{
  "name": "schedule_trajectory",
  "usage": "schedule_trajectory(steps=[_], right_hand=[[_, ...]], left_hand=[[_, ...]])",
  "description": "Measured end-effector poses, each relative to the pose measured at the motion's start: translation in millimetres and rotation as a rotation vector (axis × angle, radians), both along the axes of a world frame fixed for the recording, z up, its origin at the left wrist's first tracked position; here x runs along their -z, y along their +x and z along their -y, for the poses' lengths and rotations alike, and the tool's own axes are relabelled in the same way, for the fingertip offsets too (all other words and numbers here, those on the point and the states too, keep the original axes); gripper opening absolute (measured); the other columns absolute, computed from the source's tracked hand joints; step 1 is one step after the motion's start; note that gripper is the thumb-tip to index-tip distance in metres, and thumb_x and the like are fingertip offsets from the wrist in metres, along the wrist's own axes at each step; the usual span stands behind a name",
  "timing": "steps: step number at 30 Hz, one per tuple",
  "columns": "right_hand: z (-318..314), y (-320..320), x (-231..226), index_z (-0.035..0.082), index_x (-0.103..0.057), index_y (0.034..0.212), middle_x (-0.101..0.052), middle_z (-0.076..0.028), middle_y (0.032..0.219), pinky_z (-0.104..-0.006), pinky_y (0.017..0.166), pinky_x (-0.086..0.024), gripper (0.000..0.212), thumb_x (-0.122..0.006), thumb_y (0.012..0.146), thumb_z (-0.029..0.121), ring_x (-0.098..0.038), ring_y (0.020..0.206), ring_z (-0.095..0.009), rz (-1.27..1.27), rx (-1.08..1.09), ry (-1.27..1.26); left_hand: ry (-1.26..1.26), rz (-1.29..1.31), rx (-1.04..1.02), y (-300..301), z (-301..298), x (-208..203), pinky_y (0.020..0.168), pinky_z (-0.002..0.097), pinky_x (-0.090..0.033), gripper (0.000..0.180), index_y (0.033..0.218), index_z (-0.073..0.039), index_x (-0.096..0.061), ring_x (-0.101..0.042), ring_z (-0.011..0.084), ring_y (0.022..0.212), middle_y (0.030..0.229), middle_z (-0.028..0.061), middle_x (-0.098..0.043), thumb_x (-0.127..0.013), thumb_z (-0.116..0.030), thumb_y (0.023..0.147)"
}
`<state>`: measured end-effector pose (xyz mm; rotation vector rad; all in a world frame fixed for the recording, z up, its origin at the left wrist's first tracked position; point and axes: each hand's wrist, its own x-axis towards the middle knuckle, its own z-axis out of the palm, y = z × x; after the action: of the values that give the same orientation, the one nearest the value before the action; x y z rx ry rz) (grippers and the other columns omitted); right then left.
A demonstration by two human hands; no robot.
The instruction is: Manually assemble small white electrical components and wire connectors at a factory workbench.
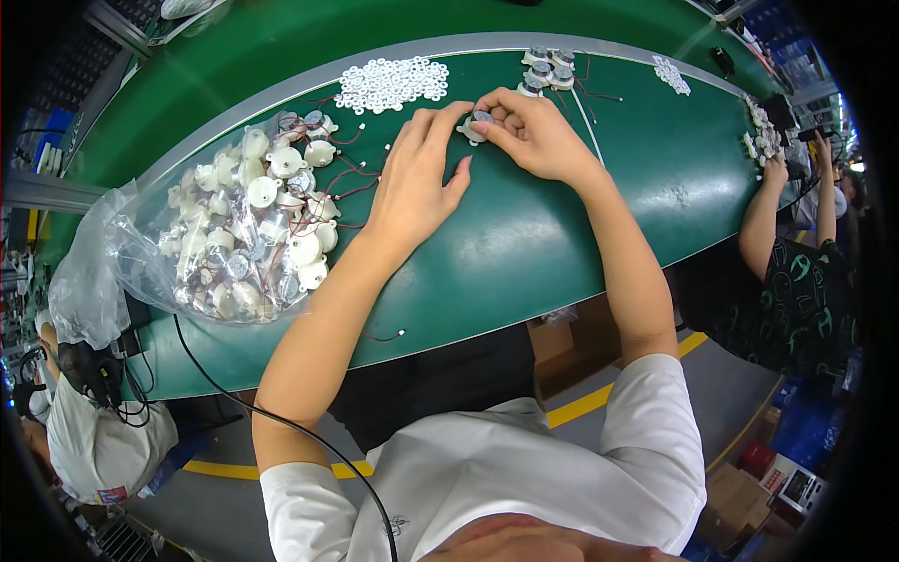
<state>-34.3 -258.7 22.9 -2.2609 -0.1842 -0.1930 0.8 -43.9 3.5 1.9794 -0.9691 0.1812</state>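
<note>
My right hand pinches a small motor, round and grey-topped with a cream plastic flange, between thumb and curled fingers just above the green table. Close on its left, my left hand is open, its fingers stretched forward with the fingertips beside the motor and the thumb apart. Whether those fingertips touch the motor, I cannot tell. Left of my left forearm, a clear plastic bag spills many cream motors with thin red and dark wires. White washer-like rings lie in a pile beyond my left hand.
Several wired motors stand grouped at the far side, beside a white line on the table. A smaller heap of white rings lies further right. Co-workers sit at both sides; a black cable crosses near my left arm.
</note>
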Motion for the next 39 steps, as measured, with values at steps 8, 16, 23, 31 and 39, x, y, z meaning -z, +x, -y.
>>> schedule_trajectory(steps=[8,16,23,31,39], right_hand=[[-1.4,-0.4,3.0,-0.001,-0.066,0.110,-0.063,-0.008,0.069,-0.0338,0.056,-0.045,0.024,-0.076,0.098,0.018,-0.058,0.059,-0.017,0.039,-0.003,-0.007],[-4.8,-3.4,-6.9,-0.002,-0.067,0.112,-0.064,-0.010,0.069,-0.0343,0.057,-0.046,0.024,-0.076,0.097,0.014,-0.060,0.059,-0.019,0.008,-0.004,-0.055],[-13.9,-11.7,-11.4,-0.002,-0.067,0.112,-0.071,-0.016,0.078,-0.0368,0.064,-0.053,0.022,-0.075,0.094,0.007,-0.069,0.067,-0.027,0.016,0.023,-0.084],[-33.8,-19.0,-5.6,0.000,-0.062,0.112,-0.071,-0.020,0.099,-0.0475,0.076,-0.056,0.024,-0.073,0.090,0.001,-0.070,0.091,-0.044,0.249,0.075,-0.297],[-30.7,-12.3,-6.6,0.001,-0.063,0.112,-0.070,-0.019,0.094,-0.0452,0.071,-0.055,0.024,-0.073,0.090,0.001,-0.070,0.084,-0.039,0.209,0.049,-0.252]], left_hand=[[0.064,0.156,0.103,7.5,0.7,1.4,0.097,0.0439,-0.053,0.056,0.140,-0.009,-0.063,-0.061,0.0337,0.109,0.120,0.0123,-0.065,-0.070,0.001,0.086],[0.146,0.216,0.084,11.7,-0.2,-2.2,0.101,0.0422,-0.054,0.054,0.137,-0.007,-0.066,-0.063,0.0322,0.113,0.123,0.0111,-0.072,-0.068,0.003,0.085],[0.197,0.261,0.084,12.5,-1.7,-5.8,0.101,0.0430,-0.054,0.060,0.135,-0.009,-0.068,-0.064,0.0310,0.113,0.130,0.0069,-0.073,-0.067,0.007,0.077],[0.254,0.375,0.075,14.5,-9.1,-10.9,0.089,0.0415,-0.055,0.050,0.132,-0.011,-0.073,-0.067,0.0279,0.111,0.127,0.0078,-0.076,-0.067,0.002,0.084],[0.274,0.357,0.034,8.2,-9.0,-10.8,0.086,0.0411,-0.054,0.046,0.131,-0.009,-0.072,-0.069,0.0272,0.105,0.124,0.0091,-0.077,-0.066,0.000,0.087]])
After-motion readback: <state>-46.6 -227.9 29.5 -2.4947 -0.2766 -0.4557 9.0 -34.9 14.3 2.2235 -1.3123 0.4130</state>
